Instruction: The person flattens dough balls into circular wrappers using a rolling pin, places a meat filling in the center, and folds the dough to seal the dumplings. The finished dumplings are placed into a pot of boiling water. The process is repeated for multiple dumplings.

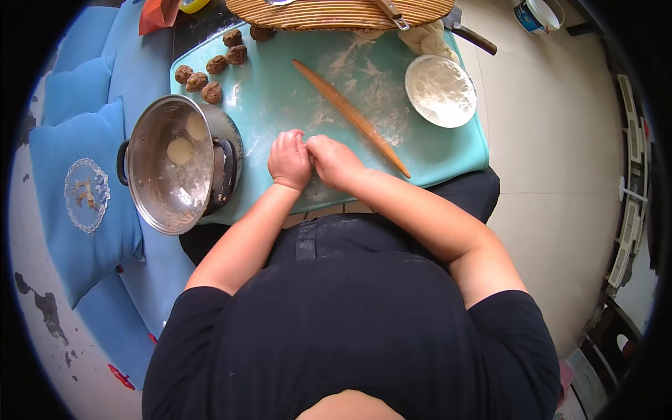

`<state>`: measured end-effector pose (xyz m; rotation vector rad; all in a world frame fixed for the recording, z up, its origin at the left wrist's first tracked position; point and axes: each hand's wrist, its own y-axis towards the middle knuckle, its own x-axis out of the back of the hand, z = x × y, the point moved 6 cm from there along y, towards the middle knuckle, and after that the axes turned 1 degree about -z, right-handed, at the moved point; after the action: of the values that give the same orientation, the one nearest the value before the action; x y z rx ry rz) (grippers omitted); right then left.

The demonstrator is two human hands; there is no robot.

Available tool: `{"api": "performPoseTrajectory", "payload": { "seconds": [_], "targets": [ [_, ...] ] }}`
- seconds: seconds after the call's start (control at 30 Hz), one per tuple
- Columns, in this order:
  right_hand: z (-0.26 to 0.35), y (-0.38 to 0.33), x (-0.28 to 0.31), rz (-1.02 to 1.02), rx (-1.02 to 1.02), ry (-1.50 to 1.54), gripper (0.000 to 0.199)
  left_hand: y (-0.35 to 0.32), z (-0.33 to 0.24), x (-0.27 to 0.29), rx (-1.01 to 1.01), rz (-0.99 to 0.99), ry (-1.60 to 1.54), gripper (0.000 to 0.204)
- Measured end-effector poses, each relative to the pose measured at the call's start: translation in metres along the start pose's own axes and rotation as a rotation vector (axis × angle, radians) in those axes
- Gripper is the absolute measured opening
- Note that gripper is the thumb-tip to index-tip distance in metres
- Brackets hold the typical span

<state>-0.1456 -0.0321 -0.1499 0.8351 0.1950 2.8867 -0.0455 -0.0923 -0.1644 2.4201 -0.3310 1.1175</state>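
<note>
Shaping by hand seems in progress, left hand (290, 159) and right hand (334, 162) curled together over the near desk (269, 91), their grip and contents impossible to tell, rolling pin (351, 117) lying far-right, and the next move probably calls for parting them

Turquoise and brown everywhere

My board (273, 87) is turquoise, streaked white with powder (373, 71). I see an orange-brown pin (350, 114), dark brown balls (211, 92), cream rounds (180, 151), a silver pot (150, 189), a white bowl (417, 115) and a brown striped tray (336, 15). My shirt (350, 315) is plain black; the cushion (120, 164) is blue.
</note>
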Motion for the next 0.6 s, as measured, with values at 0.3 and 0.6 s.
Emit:
{"api": "performPoseTrajectory", "payload": {
  "seconds": [0.3, 0.6],
  "targets": [
    [-0.024, -0.002, -0.011, 0.141, -0.96, 0.583, 0.022, 0.031, 0.011, -0.014, 0.024, 0.073, -0.109, 0.019],
    [-0.015, -0.009, 0.005, -0.033, -0.24, 0.091, 0.02, 0.013, -0.009, 0.003, -0.258, -0.047, 0.208, 0.018]
  ]
}}
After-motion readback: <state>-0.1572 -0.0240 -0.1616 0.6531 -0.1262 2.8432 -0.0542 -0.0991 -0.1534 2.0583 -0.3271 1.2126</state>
